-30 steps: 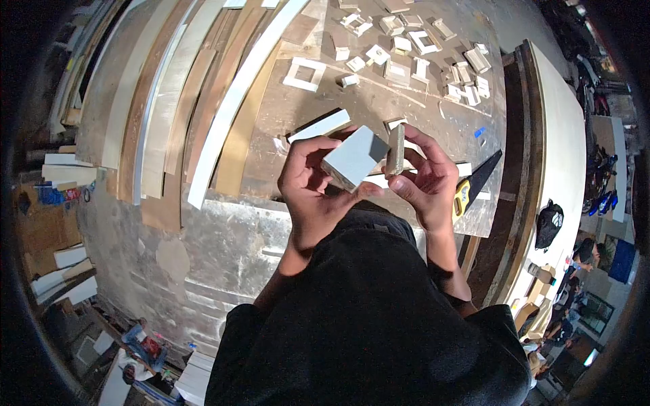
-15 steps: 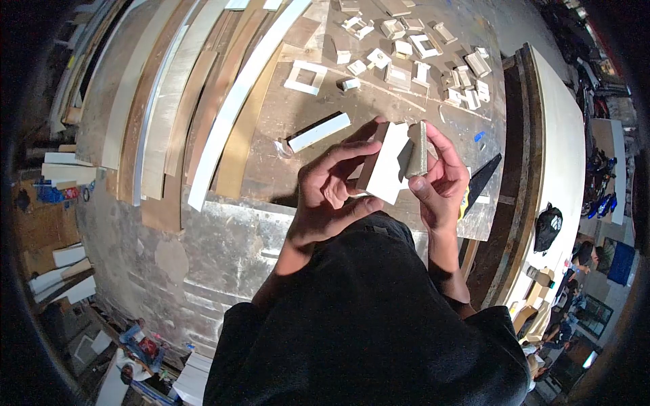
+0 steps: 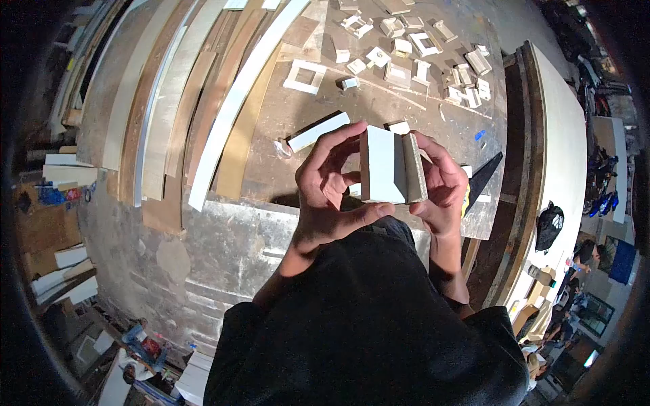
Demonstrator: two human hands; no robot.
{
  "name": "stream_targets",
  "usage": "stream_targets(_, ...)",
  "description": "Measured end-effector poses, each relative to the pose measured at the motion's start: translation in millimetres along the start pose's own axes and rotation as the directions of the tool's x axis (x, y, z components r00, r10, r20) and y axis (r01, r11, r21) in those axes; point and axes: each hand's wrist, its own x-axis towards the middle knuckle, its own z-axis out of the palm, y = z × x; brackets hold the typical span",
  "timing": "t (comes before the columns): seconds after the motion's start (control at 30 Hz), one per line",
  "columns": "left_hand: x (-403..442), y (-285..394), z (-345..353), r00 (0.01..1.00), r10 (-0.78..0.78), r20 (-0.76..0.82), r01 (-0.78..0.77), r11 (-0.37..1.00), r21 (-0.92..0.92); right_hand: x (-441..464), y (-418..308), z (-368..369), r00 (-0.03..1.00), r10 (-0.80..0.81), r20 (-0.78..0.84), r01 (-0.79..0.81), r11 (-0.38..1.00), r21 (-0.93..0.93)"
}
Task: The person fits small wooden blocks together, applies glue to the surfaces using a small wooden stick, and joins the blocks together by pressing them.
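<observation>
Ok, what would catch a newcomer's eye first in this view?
Probably the white-faced block in the left hand, mid-picture, with a narrow piece in the right hand beside it. Then the long white strip along the boards at left, and the small wooden pieces scattered toward the top.

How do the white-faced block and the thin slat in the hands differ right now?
The white-faced block shows a broad, smooth, pale face, while the thin slat shows mainly a narrow, rough, grey-tan edge. The block looks clearly wider than the slat. The left hand grips the block; the right hand grips the slat. Both are held up side by side and look similar in length.
</observation>
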Motion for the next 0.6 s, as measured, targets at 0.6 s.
stream_targets(0.6, -1.0, -0.6, 3.7, 0.999, -0.011, -0.046, 0.01, 1.0, -0.019, -0.3, -2.8, 1.3, 0.995, 0.091, -0.033, -0.088, 0.992, 0.089)
